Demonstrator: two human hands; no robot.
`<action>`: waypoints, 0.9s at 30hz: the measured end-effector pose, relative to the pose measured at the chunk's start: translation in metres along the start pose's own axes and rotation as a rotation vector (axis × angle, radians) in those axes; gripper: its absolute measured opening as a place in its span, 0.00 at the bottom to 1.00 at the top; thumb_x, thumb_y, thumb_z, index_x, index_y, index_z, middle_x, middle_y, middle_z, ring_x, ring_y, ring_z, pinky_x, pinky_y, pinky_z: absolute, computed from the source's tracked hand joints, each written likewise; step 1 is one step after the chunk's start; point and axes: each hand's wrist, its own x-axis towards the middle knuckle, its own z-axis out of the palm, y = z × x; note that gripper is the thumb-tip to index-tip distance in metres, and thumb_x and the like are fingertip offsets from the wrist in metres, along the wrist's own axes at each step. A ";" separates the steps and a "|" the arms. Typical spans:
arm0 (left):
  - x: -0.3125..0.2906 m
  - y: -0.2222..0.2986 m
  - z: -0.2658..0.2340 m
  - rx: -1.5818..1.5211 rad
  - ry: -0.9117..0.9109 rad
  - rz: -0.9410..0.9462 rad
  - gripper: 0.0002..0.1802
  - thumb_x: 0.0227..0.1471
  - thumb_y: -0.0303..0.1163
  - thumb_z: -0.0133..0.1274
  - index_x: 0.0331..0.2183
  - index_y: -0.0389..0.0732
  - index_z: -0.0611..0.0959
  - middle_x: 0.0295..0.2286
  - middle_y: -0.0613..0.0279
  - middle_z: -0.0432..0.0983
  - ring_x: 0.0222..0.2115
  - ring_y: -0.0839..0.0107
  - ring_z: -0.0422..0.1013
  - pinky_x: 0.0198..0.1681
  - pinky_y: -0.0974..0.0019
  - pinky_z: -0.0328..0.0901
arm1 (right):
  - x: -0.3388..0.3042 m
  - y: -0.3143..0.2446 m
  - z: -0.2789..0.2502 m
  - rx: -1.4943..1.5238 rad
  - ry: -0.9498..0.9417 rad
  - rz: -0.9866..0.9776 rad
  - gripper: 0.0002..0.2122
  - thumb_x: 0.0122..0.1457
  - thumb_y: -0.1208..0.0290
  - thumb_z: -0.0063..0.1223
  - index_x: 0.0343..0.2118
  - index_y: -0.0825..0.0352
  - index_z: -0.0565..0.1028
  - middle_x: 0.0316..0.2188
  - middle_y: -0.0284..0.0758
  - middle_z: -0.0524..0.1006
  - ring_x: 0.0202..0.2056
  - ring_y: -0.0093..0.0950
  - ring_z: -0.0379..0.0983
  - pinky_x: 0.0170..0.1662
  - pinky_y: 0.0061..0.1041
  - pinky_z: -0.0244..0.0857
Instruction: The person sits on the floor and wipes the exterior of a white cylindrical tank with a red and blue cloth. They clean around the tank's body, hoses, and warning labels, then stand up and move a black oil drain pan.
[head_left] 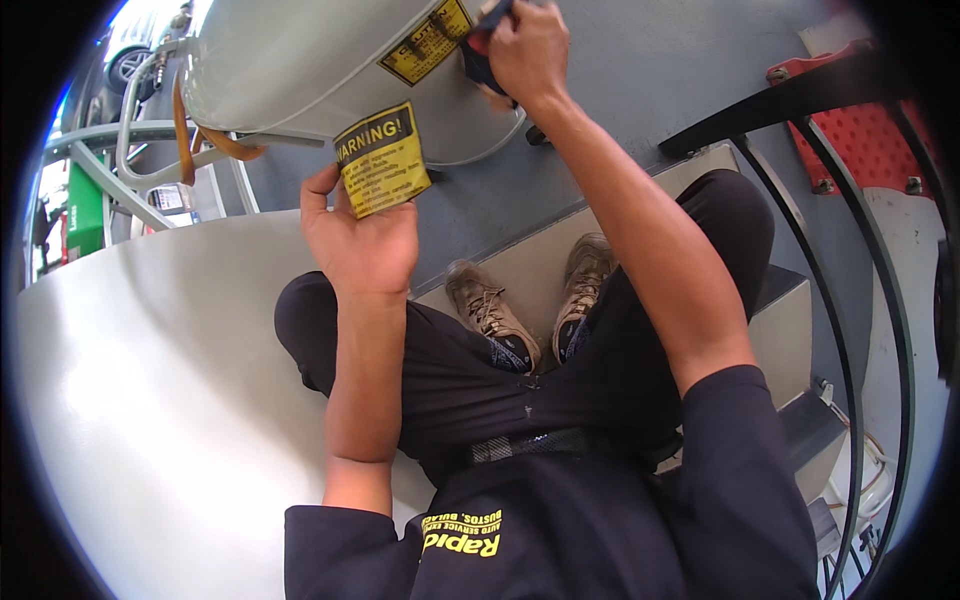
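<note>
My left hand (362,240), palm turned up, grips a yellow and black warning label (384,160) that is slightly curled. Some of its fingers are hidden behind the label. Farther off and to the right, my right hand (532,48) is closed round a dark cloth (480,62) with a bit of red on it, against or very close to the side of a rounded light-grey tank (290,65). On the tank, just left of the cloth, a second yellow and black label (425,42) is stuck, with dark smudges over it.
Grey metal tubing (130,130) and an orange-brown hose (183,125) stand left of the tank. A black railing (870,230) curves along the right, by a red perforated panel (860,135). My shoes (492,300) rest on a beige step. A car (130,65) shows at far left.
</note>
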 end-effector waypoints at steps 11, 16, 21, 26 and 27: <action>-0.004 -0.004 0.004 0.053 0.068 0.040 0.16 0.64 0.33 0.53 0.49 0.34 0.79 0.48 0.53 0.81 0.50 0.57 0.78 0.60 0.54 0.70 | 0.016 -0.011 0.010 -0.021 0.054 -0.081 0.12 0.72 0.78 0.46 0.51 0.77 0.78 0.46 0.53 0.75 0.47 0.49 0.76 0.52 0.44 0.72; -0.006 -0.005 0.010 -0.001 -0.137 -0.068 0.17 0.65 0.33 0.53 0.50 0.34 0.79 0.48 0.53 0.82 0.51 0.57 0.77 0.60 0.53 0.70 | 0.009 0.009 0.006 -0.021 0.039 0.118 0.15 0.66 0.74 0.49 0.52 0.71 0.82 0.49 0.56 0.77 0.52 0.54 0.77 0.60 0.49 0.71; -0.007 0.000 0.003 0.046 0.037 -0.033 0.17 0.65 0.36 0.53 0.50 0.35 0.79 0.47 0.53 0.82 0.50 0.56 0.77 0.59 0.53 0.70 | 0.024 -0.039 -0.012 -0.050 -0.120 0.102 0.19 0.66 0.77 0.48 0.58 0.71 0.79 0.56 0.56 0.74 0.56 0.55 0.75 0.62 0.48 0.70; -0.006 0.000 0.013 0.022 -0.062 0.014 0.18 0.64 0.36 0.53 0.51 0.36 0.79 0.46 0.54 0.81 0.50 0.55 0.77 0.59 0.51 0.71 | 0.040 -0.008 -0.012 -0.063 -0.041 -0.061 0.29 0.63 0.76 0.52 0.69 0.72 0.71 0.59 0.53 0.71 0.59 0.57 0.73 0.62 0.49 0.70; -0.002 0.003 0.006 -0.026 -0.092 -0.016 0.19 0.64 0.37 0.54 0.52 0.36 0.79 0.46 0.55 0.81 0.50 0.54 0.77 0.60 0.50 0.71 | 0.040 0.008 -0.005 -0.101 -0.111 0.060 0.30 0.62 0.76 0.52 0.70 0.70 0.71 0.59 0.53 0.71 0.59 0.57 0.73 0.62 0.48 0.70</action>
